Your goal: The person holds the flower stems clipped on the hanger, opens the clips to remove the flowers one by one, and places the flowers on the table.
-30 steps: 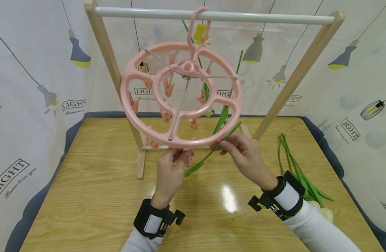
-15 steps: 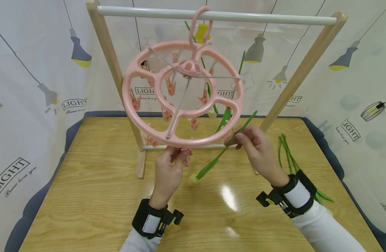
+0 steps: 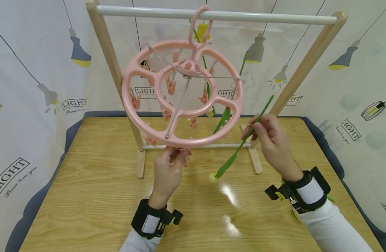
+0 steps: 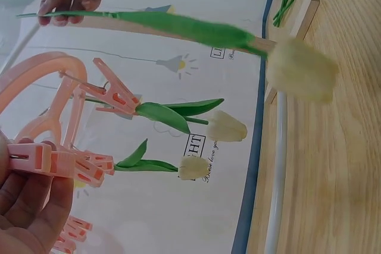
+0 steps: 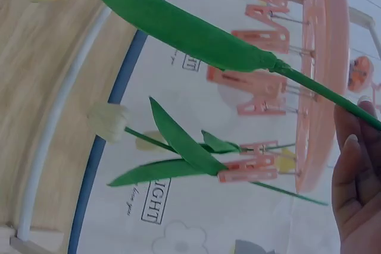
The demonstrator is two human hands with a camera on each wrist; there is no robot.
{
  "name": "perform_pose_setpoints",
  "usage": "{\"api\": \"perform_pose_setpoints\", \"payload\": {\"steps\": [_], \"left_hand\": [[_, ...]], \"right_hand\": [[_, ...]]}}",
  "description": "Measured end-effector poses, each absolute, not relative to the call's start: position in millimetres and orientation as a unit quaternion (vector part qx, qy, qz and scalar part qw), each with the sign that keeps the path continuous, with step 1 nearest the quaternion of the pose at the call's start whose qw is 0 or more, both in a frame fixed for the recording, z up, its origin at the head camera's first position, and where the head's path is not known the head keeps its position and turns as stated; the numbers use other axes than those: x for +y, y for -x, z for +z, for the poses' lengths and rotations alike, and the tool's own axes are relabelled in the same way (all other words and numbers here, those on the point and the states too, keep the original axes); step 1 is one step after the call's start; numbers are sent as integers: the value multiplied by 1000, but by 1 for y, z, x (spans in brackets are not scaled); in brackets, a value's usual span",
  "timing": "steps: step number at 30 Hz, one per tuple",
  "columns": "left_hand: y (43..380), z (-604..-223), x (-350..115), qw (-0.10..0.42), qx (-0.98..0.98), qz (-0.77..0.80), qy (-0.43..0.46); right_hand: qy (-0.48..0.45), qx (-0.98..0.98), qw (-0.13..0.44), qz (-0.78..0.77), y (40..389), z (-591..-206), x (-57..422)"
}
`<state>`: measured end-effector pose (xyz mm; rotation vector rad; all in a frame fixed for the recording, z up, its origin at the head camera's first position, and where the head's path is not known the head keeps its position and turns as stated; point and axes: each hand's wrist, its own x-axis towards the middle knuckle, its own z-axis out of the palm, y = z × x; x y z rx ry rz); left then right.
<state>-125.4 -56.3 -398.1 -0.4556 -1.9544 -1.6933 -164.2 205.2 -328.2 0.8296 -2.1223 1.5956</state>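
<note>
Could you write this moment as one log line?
left hand: pinches pink clip | right hand: holds tulip, bloom down, unclipped | hanger: hooked on white bar, bears two other tulips

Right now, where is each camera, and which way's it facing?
Head: worn on the head, facing forward and down at the hanger; left hand, right hand and sleeves show.
Left wrist: on that wrist, facing the gripped clip and hanging tulips; both hands show.
Right wrist: on that wrist, facing the held tulip; only the right hand shows.
Both wrist views share the held tulip and hanger.
</note>
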Motion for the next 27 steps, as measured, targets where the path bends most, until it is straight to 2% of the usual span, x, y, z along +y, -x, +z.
{"api": "perform_pose_setpoints", "payload": {"steps": [13, 20, 27], "left_hand": [[125, -398, -57, 253, -716, -628, 169], [125, -400, -58, 252, -718, -627, 168], [124, -400, -59, 251, -720, -626, 163]], "right_hand": [[-266, -714, 248, 599, 174, -319, 242], [-234, -700, 248, 628, 178, -316, 264], [-197, -726, 287, 593, 184, -315, 280]]}}
